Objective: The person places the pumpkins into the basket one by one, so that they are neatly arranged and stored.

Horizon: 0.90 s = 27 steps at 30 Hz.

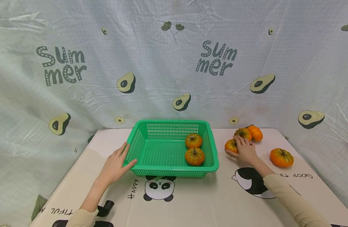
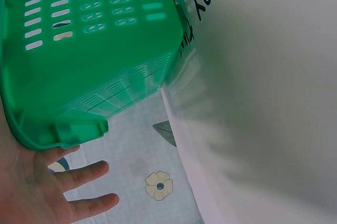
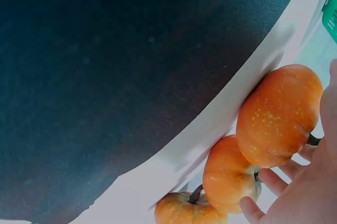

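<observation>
A green plastic basket (image 1: pixel 174 173) stands on the table with two small orange pumpkins (image 1: pixel 194 156) on its right side. My left hand (image 1: pixel 114 165) rests at the basket's left rim, fingers spread straight and the thumb over the near corner. To the right of the basket, my right hand (image 1: pixel 245 151) is over a small orange pumpkin (image 1: pixel 230 145). In the right wrist view its fingers are spread near that pumpkin (image 3: pixel 279 116), not wrapped round it. Beside it lie a green-topped pumpkin (image 1: pixel 243 134) and an orange one (image 1: pixel 255 133).
Another orange pumpkin (image 1: pixel 281 157) lies farther right on the table. The pale tablecloth (image 1: pixel 191 201) carries panda drawings and lettering. Behind the table hangs a curtain (image 1: pixel 151 56) printed with avocados.
</observation>
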Each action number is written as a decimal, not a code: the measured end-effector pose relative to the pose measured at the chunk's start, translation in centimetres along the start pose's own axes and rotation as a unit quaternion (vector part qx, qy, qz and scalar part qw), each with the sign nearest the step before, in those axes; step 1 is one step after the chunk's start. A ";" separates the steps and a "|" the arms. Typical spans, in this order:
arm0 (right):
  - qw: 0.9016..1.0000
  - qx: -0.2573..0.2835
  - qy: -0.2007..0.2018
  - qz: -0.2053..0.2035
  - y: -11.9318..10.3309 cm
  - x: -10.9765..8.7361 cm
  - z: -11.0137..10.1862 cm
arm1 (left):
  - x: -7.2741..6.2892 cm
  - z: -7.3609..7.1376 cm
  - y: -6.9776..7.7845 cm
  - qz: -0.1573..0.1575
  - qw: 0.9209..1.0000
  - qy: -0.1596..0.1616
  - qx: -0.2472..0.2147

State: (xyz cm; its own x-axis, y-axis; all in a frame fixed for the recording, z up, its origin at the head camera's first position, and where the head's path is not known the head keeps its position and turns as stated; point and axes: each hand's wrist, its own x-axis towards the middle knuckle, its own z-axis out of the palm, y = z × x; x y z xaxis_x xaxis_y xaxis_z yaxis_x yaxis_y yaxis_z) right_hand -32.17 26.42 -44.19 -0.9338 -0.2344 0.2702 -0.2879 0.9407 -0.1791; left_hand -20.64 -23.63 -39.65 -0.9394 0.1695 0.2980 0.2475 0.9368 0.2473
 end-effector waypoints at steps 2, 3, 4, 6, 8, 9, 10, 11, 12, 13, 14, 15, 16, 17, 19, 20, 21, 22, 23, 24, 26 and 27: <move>1.000 0.002 -0.007 0.003 0.0 0.0 0.0 | 0.0 0.0 0.0 0.001 1.000 0.000 0.000; 1.000 0.001 -0.010 0.004 0.1 0.1 0.0 | 0.0 0.0 0.0 0.001 1.000 0.001 0.000; 1.000 0.000 -0.012 0.004 0.1 0.1 0.0 | 0.1 0.0 0.0 0.001 1.000 0.001 0.000; 1.000 -0.002 -0.015 0.005 0.1 0.1 0.0 | 0.1 0.0 -0.1 0.001 1.000 0.001 0.000; 1.000 -0.003 -0.017 0.006 0.2 0.0 0.0 | 0.1 0.0 -0.1 0.001 1.000 0.000 0.000; 1.000 -0.004 -0.020 0.007 0.2 0.0 0.0 | 0.1 0.0 0.0 0.001 1.000 0.001 0.000; 1.000 -0.004 -0.022 0.009 0.2 0.0 0.0 | 0.1 0.0 0.0 0.001 1.000 0.000 0.000; 1.000 -0.004 -0.025 0.010 0.2 0.0 -0.1 | 0.1 0.0 0.0 0.001 1.000 0.000 -0.001; 1.000 -0.005 -0.027 0.011 0.3 0.0 -0.1 | 0.1 0.0 0.0 0.001 1.000 0.000 -0.001; 0.999 -0.004 -0.029 0.013 0.3 0.0 -0.1 | 0.1 0.0 0.0 0.001 1.000 0.000 -0.001; 0.999 -0.005 -0.031 0.015 0.3 -0.1 -0.1 | 0.1 0.0 0.0 0.001 1.000 0.000 -0.001; 0.999 -0.005 -0.033 0.015 0.3 -0.1 -0.1 | 0.1 0.0 0.0 0.001 1.000 0.000 -0.001; 0.999 -0.005 -0.034 0.016 0.3 -0.1 -0.1 | 0.1 0.0 0.0 0.001 1.000 0.000 -0.001; 0.999 -0.007 -0.035 0.015 0.3 -0.1 -0.1 | 0.1 -0.1 0.0 0.001 1.000 0.000 -0.001; 0.999 -0.008 -0.036 0.014 0.3 -0.1 0.0 | 0.1 -0.1 0.0 0.001 1.000 0.001 -0.002; 0.999 -0.009 -0.036 0.013 0.3 -0.1 0.0 | 0.1 -0.1 0.0 0.001 1.000 0.001 -0.002; 0.999 -0.009 -0.037 0.012 0.3 -0.1 0.1 | 0.1 -0.1 0.0 0.002 1.000 0.000 -0.002; 0.999 -0.009 -0.037 0.012 0.3 -0.1 0.1 | 0.1 -0.1 0.0 0.002 1.000 0.000 -0.002; 0.999 -0.009 -0.037 0.012 0.3 -0.1 0.1 | 0.1 -0.1 0.0 0.002 1.000 0.000 -0.002; 0.999 -0.007 -0.038 0.012 0.3 -0.1 0.1 | 0.1 -0.1 0.0 0.002 1.000 0.000 -0.002; 0.999 -0.006 -0.039 0.013 0.3 -0.1 0.1 | 0.0 -0.1 0.0 0.003 1.000 0.000 -0.001; 0.999 -0.006 -0.040 0.013 0.3 -0.1 0.1 | 0.0 -0.1 0.0 0.003 1.000 0.000 -0.001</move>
State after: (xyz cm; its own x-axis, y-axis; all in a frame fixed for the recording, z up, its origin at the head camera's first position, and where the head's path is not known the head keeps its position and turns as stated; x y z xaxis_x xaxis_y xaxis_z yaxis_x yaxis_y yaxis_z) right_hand -32.20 26.74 -44.36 -0.9552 -0.2276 0.1890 -0.2607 0.9495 -0.1744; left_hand -20.65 -23.62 -39.56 -0.9381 0.1742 0.2992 0.2528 0.9352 0.2479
